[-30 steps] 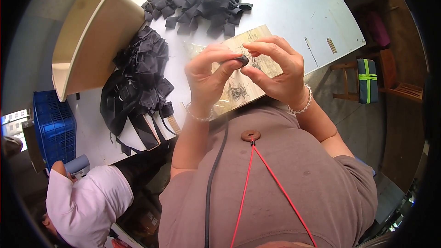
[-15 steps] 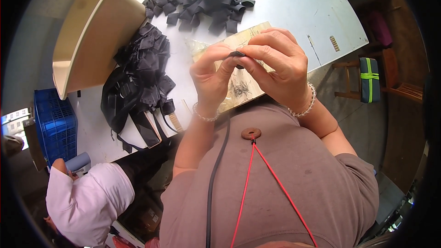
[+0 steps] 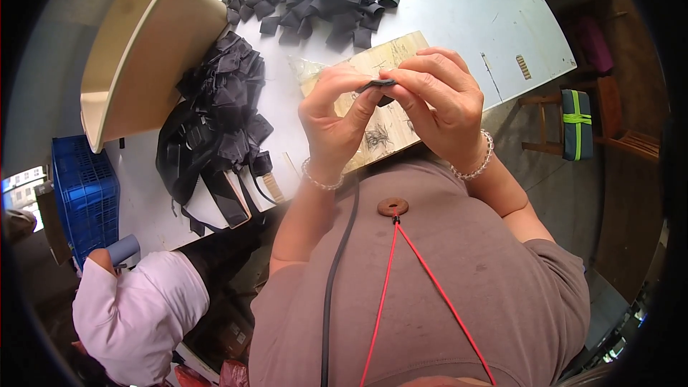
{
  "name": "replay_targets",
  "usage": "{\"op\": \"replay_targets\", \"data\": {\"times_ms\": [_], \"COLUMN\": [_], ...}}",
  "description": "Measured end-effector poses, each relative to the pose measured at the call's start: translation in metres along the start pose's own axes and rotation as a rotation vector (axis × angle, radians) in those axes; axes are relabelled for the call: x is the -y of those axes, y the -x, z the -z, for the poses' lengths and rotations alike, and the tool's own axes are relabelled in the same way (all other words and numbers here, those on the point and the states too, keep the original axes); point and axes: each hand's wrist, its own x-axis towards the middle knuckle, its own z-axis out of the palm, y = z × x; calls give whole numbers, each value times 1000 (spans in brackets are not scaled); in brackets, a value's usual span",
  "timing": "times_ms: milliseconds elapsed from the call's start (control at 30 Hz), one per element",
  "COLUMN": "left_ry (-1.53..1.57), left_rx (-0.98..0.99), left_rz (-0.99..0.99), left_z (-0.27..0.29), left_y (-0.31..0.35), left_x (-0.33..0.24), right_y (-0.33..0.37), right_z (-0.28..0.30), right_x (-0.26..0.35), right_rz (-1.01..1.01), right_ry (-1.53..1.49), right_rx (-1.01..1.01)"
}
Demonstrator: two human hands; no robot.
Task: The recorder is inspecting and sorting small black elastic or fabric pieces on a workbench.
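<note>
Between my two hands is a small piece of black fabric [image 3: 377, 84], held up over a worn wooden board [image 3: 401, 50]. My left hand [image 3: 333, 115] pinches its left end between thumb and fingers. The fingers of my right hand [image 3: 441, 97] close on its right end. Part of the piece is hidden behind my fingertips. Short dark thread bits [image 3: 376, 137] lie on the board below. Left of my hands is a heap of black fabric pieces and straps [image 3: 229, 100]. Beyond the board spreads a pile of black folded fabric loops [image 3: 315, 0].
The white table [image 3: 459, 14] carries it all. A beige plastic bin [image 3: 154, 50] stands at the far left, with a blue crate [image 3: 86, 193] nearer. A person in a pale pink top [image 3: 150, 308] is at lower left. A wooden stool with a dark cushion [image 3: 577, 125] stands right.
The black fabric piece has shifted slightly right and shows more of its length between my fingertips. My fingers have moved a little apart, and both hands still pinch it.
</note>
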Motion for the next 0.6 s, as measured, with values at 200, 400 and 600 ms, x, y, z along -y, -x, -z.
{"op": "replay_targets", "data": {"times_ms": [200, 400, 600], "left_ry": [15, -99, -47], "left_rx": [-27, 4, -130], "left_rz": [59, -16, -9], "left_z": [3, 10, -2], "left_y": [4, -1, -12], "left_x": [-1, -7, -28], "right_y": [4, -2, -5], "right_z": [-3, -1, -2], "right_x": [0, 4, 0], "right_rz": [-70, -161, -52], "right_ry": [-103, -196, -124], "right_rx": [-11, -37, -13]}}
